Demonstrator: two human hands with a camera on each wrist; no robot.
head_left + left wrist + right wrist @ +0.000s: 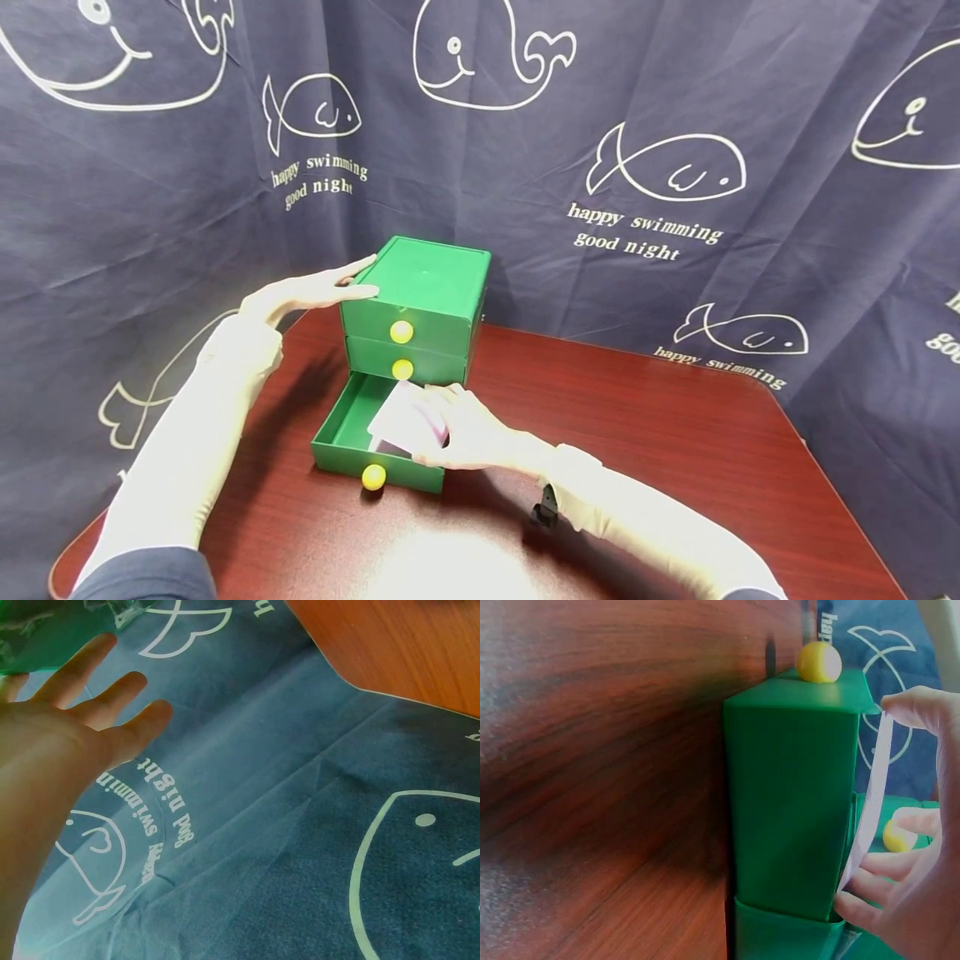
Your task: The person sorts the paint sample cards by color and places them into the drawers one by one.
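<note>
A green three-drawer cabinet (427, 271) with yellow round knobs stands on the table, its bottom drawer (412, 473) pulled out. Against the cabinet's upper left edge rests my left hand (307, 292), fingers extended; in the left wrist view the hand's fingers (75, 682) are spread. My right hand (472, 429) grips a thin, pale pink-white flat piece (405, 417) between thumb and fingers. The piece is tilted, partly inside the open drawer, near its right wall. In the right wrist view the pale piece (874, 791) appears edge-on beside the drawer's green side (791, 810).
The red-brown wooden table (637, 417) spreads around the cabinet. A dark blue curtain (525, 167) with white whale and fish drawings hangs close behind and at both sides. A black strap (546, 507) is on the right wrist.
</note>
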